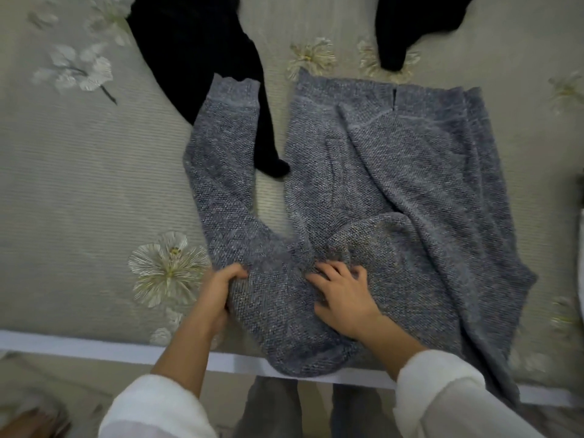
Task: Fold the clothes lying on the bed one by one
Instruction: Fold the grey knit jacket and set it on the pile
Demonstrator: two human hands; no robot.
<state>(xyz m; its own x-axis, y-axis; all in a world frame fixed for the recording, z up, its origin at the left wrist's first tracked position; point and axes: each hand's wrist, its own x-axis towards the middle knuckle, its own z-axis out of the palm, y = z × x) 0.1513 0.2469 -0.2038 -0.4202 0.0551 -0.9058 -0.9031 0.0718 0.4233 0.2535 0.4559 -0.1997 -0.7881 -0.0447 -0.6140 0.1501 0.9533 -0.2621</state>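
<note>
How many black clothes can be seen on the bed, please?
2. The first black garment lies top left, one end reaching down between sleeve and body of the grey sweater. The second black garment lies top right. The frame edge cuts both; more may be hidden.

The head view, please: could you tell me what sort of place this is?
Probably a bedroom: a flower-patterned bed cover with a white edge, a grey knit sweater spread on it, and black clothes lying beyond.
</note>
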